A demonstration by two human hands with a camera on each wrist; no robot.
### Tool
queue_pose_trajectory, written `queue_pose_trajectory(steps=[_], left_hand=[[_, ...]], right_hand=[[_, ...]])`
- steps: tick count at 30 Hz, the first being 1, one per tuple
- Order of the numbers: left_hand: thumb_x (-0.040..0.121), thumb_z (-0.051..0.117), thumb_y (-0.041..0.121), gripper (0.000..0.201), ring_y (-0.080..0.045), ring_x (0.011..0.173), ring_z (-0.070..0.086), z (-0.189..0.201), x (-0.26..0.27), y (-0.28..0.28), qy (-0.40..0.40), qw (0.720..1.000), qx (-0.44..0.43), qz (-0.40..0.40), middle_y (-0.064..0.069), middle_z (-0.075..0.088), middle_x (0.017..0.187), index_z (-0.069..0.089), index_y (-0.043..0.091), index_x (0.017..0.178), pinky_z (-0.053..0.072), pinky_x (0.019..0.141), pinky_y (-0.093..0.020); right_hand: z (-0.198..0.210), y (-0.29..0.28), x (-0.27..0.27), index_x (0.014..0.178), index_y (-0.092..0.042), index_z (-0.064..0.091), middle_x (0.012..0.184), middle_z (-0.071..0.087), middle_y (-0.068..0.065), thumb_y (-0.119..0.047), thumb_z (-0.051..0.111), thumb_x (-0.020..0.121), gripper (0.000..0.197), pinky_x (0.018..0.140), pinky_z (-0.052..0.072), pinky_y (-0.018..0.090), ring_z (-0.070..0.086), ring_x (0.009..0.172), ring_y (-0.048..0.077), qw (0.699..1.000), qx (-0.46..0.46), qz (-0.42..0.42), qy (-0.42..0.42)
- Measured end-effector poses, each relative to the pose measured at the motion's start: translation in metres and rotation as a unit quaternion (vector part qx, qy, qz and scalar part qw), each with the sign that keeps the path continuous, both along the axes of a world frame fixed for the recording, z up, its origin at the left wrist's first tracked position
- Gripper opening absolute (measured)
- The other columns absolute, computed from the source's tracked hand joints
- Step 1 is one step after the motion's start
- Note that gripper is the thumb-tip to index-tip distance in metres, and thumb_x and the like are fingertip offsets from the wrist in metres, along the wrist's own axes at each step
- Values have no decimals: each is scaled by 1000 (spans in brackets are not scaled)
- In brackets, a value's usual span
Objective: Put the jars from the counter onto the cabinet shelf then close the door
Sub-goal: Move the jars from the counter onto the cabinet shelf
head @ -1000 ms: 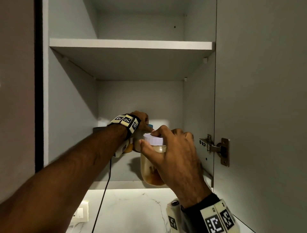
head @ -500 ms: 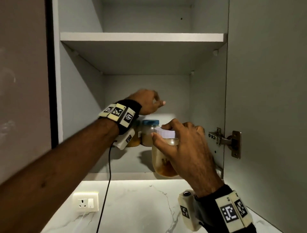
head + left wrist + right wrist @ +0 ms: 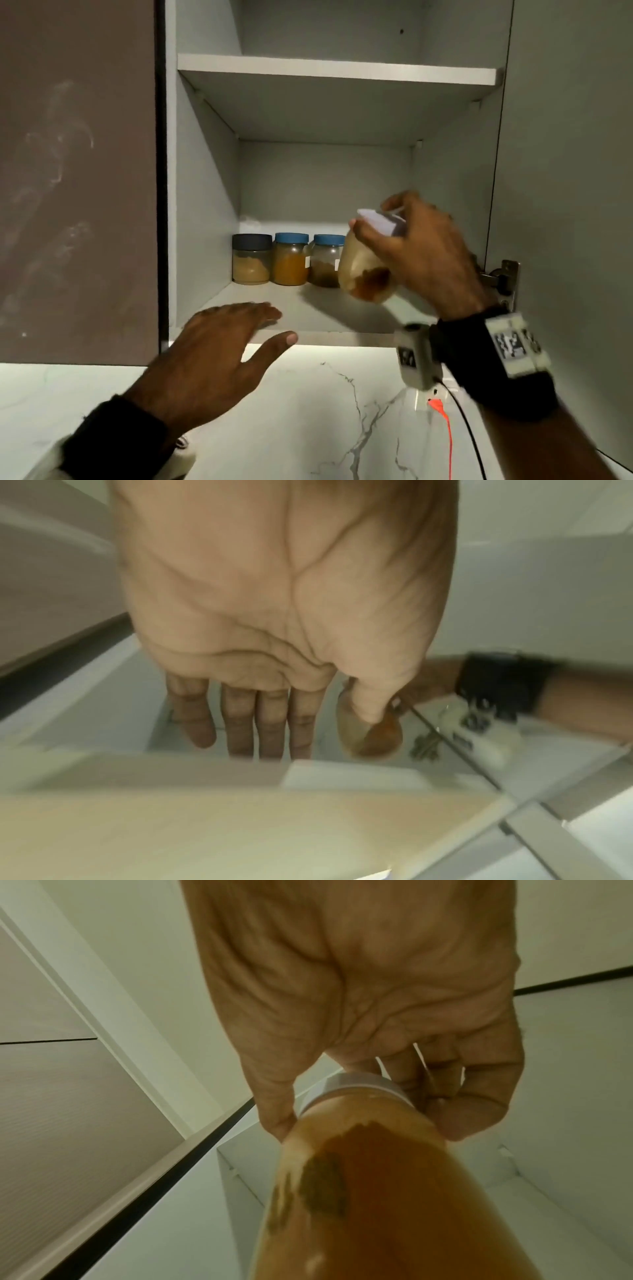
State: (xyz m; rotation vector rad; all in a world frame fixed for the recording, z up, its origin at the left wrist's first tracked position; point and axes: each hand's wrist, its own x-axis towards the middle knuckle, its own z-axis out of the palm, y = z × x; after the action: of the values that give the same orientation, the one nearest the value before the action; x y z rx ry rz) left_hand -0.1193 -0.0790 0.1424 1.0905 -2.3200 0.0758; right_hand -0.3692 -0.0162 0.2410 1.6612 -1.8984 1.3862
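My right hand grips a white-lidded jar of amber-brown stuff by its lid, tilted, above the lower cabinet shelf. The right wrist view shows thumb and fingers round the white lid with the jar body hanging below. Three jars stand at the back left of that shelf: a dark-lidded jar, a blue-lidded jar with orange powder, and a second blue-lidded jar. My left hand hovers empty at the shelf's front edge, fingers straight.
The cabinet door stands open at the right on a metal hinge. An upper shelf is bare. A closed brown door is at the left. Below lies a marble backsplash with cables.
My left hand has let go of the blue-lidded jar and drawn back down to the shelf's front edge. My right hand has carried the white-lidded jar up and over the shelf, tilting it.
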Motion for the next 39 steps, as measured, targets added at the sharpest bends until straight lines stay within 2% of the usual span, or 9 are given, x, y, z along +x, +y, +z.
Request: queue_pose_trajectory(steps=[4,7,10,14,19,23,26,33,39], left_hand=[[80,0,88,88,-1,152,27,-35,2,-30,30,999,-22,23,26,34,160,35,50,151,4,121,-24],[88,9,84,81,-7,149,37,-48,-2,-36,60,997,-51,27,21,45,156,45,45,149,18,128,-38],[94,23,79,72,-13,141,49,-58,-7,-40,85,993,-82,29,14,57,148,55,38,143,33,121,-47],[97,37,69,61,-18,130,59,-64,-10,-43,116,984,-129,26,8,66,138,64,30,136,39,117,-46],[97,43,66,56,-15,127,62,-67,-11,-48,140,980,-138,16,9,69,134,67,30,132,42,113,-46],[96,48,64,52,-13,122,64,-65,-10,-51,150,977,-151,7,11,71,130,69,30,129,44,108,-44],[94,52,65,51,-14,121,66,-65,-9,-52,157,976,-151,9,11,72,128,71,30,126,46,107,-45],[93,50,68,53,-14,122,66,-65,-10,-56,155,976,-154,13,12,71,129,71,32,125,44,109,-45],[93,50,68,53,-15,122,66,-67,-12,-58,162,974,-160,12,12,71,129,71,32,126,45,109,-47]], right_hand=[[53,-9,4,126,-23,56,106,59,0,-61,65,95,50,74,51,33,61,89,17,999,20,-22,23],[85,-39,1,111,-16,67,101,67,5,-59,67,93,47,63,42,28,62,78,18,995,59,-63,47],[99,-62,-3,117,-9,69,110,70,11,-52,71,93,50,73,48,34,65,90,28,985,132,-86,64],[92,-86,-18,121,-6,67,111,63,11,-41,74,94,45,80,51,38,66,102,33,970,203,-110,72],[73,-122,-42,79,-16,60,88,62,7,-31,81,86,27,58,45,28,59,69,21,961,231,-137,64],[63,-142,-52,89,-13,62,92,63,8,-36,83,81,33,67,53,35,66,80,30,955,245,-152,66],[58,-156,-57,87,-13,65,87,63,6,-38,84,76,33,60,51,31,66,75,29,951,254,-158,81],[51,-176,-66,74,-22,51,83,58,5,-50,73,92,40,57,38,29,55,66,21,952,237,-156,117],[38,-182,-73,85,-19,62,88,65,5,-61,67,85,42,70,53,35,65,72,25,936,276,-167,138]])
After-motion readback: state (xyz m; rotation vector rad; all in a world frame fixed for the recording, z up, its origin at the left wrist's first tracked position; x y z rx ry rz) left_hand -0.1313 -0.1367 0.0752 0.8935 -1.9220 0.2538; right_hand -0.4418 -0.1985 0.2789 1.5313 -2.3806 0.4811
